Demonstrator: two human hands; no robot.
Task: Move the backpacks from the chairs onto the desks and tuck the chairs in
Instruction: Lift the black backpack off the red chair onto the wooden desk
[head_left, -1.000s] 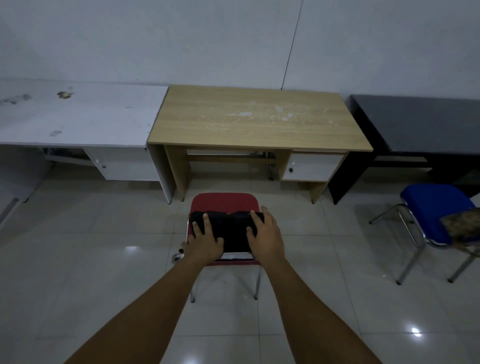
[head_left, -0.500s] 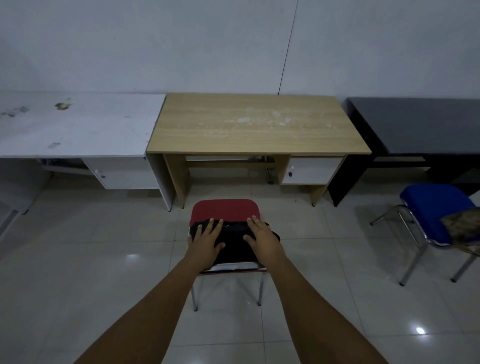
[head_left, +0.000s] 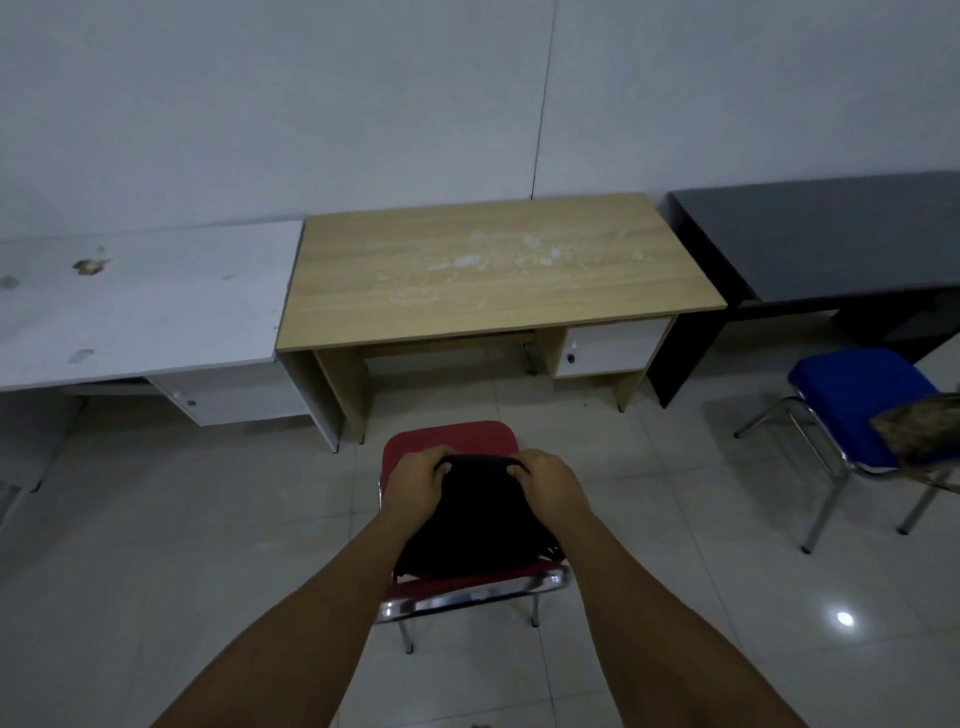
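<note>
A black backpack (head_left: 475, 519) sits on a red chair (head_left: 452, 436) with a chrome frame, on the floor in front of the wooden desk (head_left: 498, 270). My left hand (head_left: 413, 483) is curled around the backpack's top left edge. My right hand (head_left: 550, 483) is curled around its top right edge. Both forearms reach in from the bottom of the view. At the right a blue chair (head_left: 857, 395) holds a camouflage backpack (head_left: 924, 431), partly cut off by the frame edge.
A white desk (head_left: 140, 306) with stains stands left of the wooden one, a black desk (head_left: 831, 239) to its right. All three line the white wall. Glossy tiled floor (head_left: 182, 545) spreads between the chairs and desks.
My hands went from resting flat on the backpack to gripping its top edge. The view has tilted up and come closer to the chair.
</note>
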